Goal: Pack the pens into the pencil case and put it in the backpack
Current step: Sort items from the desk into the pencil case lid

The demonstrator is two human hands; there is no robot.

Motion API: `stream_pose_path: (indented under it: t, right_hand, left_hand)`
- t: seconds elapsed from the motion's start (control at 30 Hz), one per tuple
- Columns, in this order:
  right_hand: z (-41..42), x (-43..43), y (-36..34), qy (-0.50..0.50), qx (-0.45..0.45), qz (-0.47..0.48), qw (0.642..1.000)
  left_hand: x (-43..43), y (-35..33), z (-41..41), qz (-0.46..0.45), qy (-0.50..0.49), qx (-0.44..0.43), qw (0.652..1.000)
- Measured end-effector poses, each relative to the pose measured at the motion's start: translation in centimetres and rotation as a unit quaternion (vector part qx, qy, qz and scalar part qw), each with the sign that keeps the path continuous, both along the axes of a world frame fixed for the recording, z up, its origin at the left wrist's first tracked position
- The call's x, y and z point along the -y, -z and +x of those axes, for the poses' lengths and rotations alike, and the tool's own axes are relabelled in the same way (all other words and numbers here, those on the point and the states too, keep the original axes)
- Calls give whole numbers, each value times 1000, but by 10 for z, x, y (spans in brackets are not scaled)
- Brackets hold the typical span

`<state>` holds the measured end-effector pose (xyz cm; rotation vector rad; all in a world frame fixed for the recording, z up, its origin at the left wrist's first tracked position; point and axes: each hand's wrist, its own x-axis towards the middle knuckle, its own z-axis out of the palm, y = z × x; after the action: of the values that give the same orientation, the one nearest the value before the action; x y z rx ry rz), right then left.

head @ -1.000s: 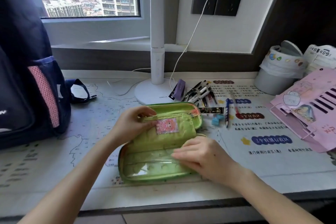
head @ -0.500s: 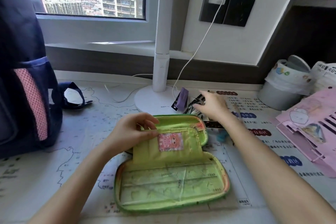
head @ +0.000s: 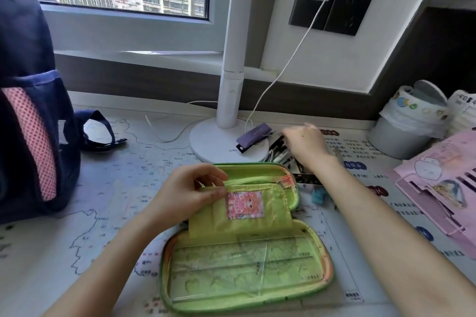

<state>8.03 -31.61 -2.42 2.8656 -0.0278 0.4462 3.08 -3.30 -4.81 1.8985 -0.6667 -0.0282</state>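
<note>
A green pencil case (head: 244, 270) lies unzipped and flat on the desk in front of me. My left hand (head: 185, 193) pinches the top edge of its inner flap, which carries a pink sticker, and holds it upright. My right hand (head: 306, 144) is stretched out past the case over a pile of black and white pens (head: 277, 152) beside the lamp base. Its fingers curl down onto the pile and are hidden, so a grip cannot be made out. The dark blue backpack (head: 31, 123) with a pink mesh pocket stands at the left.
A white lamp base (head: 208, 141) and its pole stand behind the case, with a purple clip-like item (head: 253, 134) on it. A blue eraser (head: 318, 195) lies right of the case. A grey bin (head: 407, 126) and a pink folder (head: 443, 183) occupy the right side.
My right hand left the lower half of the case and reached forward to the pen pile. My left hand kept hold of the flap. The view moved closer to the desk.
</note>
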Motion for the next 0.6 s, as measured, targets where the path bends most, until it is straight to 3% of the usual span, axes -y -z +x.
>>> stream_pose_path:
  t: [0.1,0.2,0.3,0.37,0.47,0.6]
  right_hand:
    - [-48,-5,-20,-20,128,71,989]
    - [-120,-29,-29,-160,194,203,946]
    - [-181,-63,-19,-297,108,202,927]
    - [-201,-77,-5,-335,48,101,936]
    - [-207,-91,9,-302,10,-10,953]
    - [-206,-101,21,-222,-16,64,973]
  left_hand:
    - [-1,1,-1,3,-5,-4,1000]
    - [0,2,-3,1,-14,-19,1000]
    - [2,-1,-5,-3,-23,-41,999]
    - [3,-5,-8,-11,-29,-51,998]
    - [2,-12,-18,-27,-34,-57,997]
    - [-3,-18,-36,-43,-13,-58,997]
